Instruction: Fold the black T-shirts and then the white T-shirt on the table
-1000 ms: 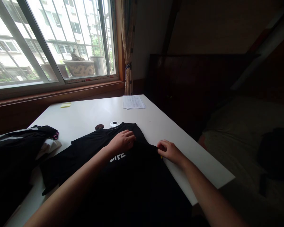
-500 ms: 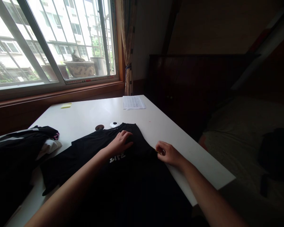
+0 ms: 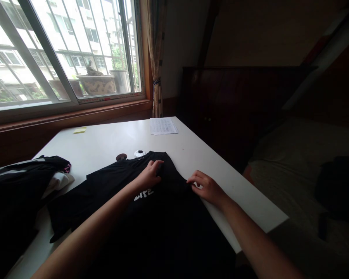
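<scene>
A black shirt (image 3: 168,221) is lying across the table (image 3: 221,162)'s near part. The left hand (image 3: 148,176) is resting half-open on its chest, probably steadying the cloth; the right hand (image 3: 206,188) is touching its right edge, whether pinching cannot be told.

The shirt's (image 3: 174,228) lower end was lost in shadow and ran off the bottom edge; the left forearm (image 3: 93,224) hid part of it. How firmly the right hand (image 3: 202,186) gripped it was too dark to tell. The left edge cut off the clothes pile (image 3: 20,190) and the window (image 3: 81,42). Writing on the papers (image 3: 163,126) was too small to read.
</scene>
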`<move>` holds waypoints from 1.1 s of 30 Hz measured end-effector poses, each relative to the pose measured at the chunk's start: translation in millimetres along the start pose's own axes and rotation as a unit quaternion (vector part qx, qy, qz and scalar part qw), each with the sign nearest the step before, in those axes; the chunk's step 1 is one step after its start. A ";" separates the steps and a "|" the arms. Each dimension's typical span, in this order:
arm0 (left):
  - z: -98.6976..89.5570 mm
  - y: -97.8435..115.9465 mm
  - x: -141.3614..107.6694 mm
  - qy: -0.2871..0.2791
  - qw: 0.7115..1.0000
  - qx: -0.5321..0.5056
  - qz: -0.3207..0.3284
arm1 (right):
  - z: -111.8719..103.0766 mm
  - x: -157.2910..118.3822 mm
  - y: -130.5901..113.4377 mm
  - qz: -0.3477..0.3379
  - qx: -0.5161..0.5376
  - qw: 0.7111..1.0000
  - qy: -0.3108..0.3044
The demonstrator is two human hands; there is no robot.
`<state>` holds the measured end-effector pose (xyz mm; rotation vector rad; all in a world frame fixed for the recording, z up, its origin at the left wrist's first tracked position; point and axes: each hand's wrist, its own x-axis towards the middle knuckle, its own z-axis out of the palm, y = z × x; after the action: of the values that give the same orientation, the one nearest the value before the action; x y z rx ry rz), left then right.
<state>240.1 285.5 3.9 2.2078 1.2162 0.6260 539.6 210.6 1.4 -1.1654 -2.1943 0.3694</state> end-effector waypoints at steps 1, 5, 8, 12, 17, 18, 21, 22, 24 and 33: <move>-1.9 -1.5 1.2 0.000 1.000 0.007 -0.001 | -0.3 0.1 0.1 -0.003 -0.004 1.000 0.004; -7.1 -3.3 10.4 0.046 0.993 0.103 0.021 | -1.4 1.7 1.1 -0.026 -0.043 0.999 0.021; -3.2 2.6 24.4 0.082 0.976 0.185 0.073 | -0.8 3.7 -0.5 -0.046 -0.077 0.996 0.015; 16.1 9.4 49.3 0.045 0.968 0.209 0.135 | 1.4 4.6 -2.4 -0.059 -0.106 0.993 -0.011; 39.3 -0.4 72.5 0.048 0.974 0.197 0.103 | 2.8 2.8 1.7 -0.059 -0.119 0.991 -0.016; 40.3 -3.1 75.3 0.058 0.976 0.192 0.089 | 2.6 2.5 2.3 -0.057 -0.120 0.991 -0.019; 36.0 -8.2 81.9 0.103 0.979 0.173 0.027 | 1.7 2.2 2.6 -0.050 -0.116 0.992 -0.026; 33.1 -9.0 83.9 0.117 0.979 0.165 0.004 | 1.4 2.2 2.4 -0.047 -0.114 0.992 -0.028; 26.7 -9.6 88.5 0.130 0.980 0.145 -0.038 | 1.1 2.4 2.0 -0.044 -0.108 0.993 -0.029; 16.0 -9.1 118.9 0.081 0.984 0.040 -0.153 | 3.9 0.9 8.1 -0.040 -0.070 0.997 -0.016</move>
<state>302.2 388.5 2.4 2.0038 1.6522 0.6480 542.0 216.1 -5.3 -1.1475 -2.3181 0.2031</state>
